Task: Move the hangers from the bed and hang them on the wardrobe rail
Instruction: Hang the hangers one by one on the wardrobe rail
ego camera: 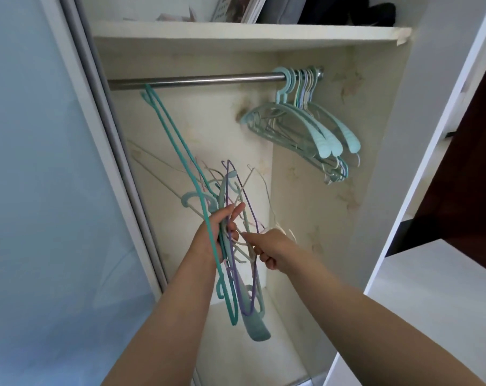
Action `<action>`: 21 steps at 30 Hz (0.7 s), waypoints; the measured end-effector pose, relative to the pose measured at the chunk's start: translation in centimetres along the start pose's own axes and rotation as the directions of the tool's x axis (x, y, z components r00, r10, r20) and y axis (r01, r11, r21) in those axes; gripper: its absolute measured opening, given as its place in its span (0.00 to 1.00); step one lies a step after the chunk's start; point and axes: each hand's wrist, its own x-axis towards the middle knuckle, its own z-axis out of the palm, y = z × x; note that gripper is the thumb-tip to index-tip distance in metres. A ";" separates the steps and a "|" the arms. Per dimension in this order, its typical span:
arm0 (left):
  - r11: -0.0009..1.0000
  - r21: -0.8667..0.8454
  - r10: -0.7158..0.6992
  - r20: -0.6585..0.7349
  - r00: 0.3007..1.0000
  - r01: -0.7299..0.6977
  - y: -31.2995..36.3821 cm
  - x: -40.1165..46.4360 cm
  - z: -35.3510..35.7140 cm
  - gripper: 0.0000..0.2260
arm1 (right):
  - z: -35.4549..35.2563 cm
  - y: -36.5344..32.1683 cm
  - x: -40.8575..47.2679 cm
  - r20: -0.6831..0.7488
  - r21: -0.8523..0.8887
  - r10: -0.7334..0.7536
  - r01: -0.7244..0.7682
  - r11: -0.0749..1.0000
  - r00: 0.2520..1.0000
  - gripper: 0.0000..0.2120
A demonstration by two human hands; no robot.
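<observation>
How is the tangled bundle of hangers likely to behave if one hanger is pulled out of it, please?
The bundle of hangers, gripped by the left hand, looks interlocked, so the one pinched by the right hand will probably snag and drag others. The thin wire-like frames look light and probably springy. One teal hanger reaches up to the rail and may catch there.

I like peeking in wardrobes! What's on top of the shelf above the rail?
On the shelf stand some papers or booklets and something dark. Only their lower parts show; the picture's top edge cuts off the rest, so I cannot tell more.
</observation>
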 end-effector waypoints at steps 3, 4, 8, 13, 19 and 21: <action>0.998 0.004 -0.058 -0.012 0.998 0.058 -0.2 0.0 -0.4 0.10 | 0.1 0.1 0.0 -0.082 0.142 -0.009 0.020 0.990 0.997 0.09; 0.998 0.000 -0.063 -0.025 0.998 0.063 -0.2 0.0 -0.6 0.11 | 0.2 -0.1 -0.2 -0.092 0.216 -0.015 0.035 0.976 0.996 0.09; 0.996 0.044 -0.078 -0.033 0.996 0.080 -0.3 0.1 -1.1 0.14 | 0.2 -0.6 -0.2 -0.109 0.664 -0.015 0.084 0.743 0.994 0.08; 0.988 0.135 -0.076 -0.028 0.997 0.079 -0.3 0.3 -1.7 0.14 | 0.8 -0.7 0.3 -0.130 0.875 0.062 0.085 0.476 0.990 0.11; 0.984 0.170 -0.048 -0.021 0.999 0.051 -0.1 0.5 -2.7 0.10 | -0.2 0.1 0.9 -0.183 0.887 0.084 0.128 0.445 0.979 0.15; 0.984 0.169 -0.051 -0.046 0.998 0.058 0.3 0.4 -3.2 0.05 | -1.1 0.7 1.5 -0.222 0.867 0.100 0.149 0.476 0.970 0.15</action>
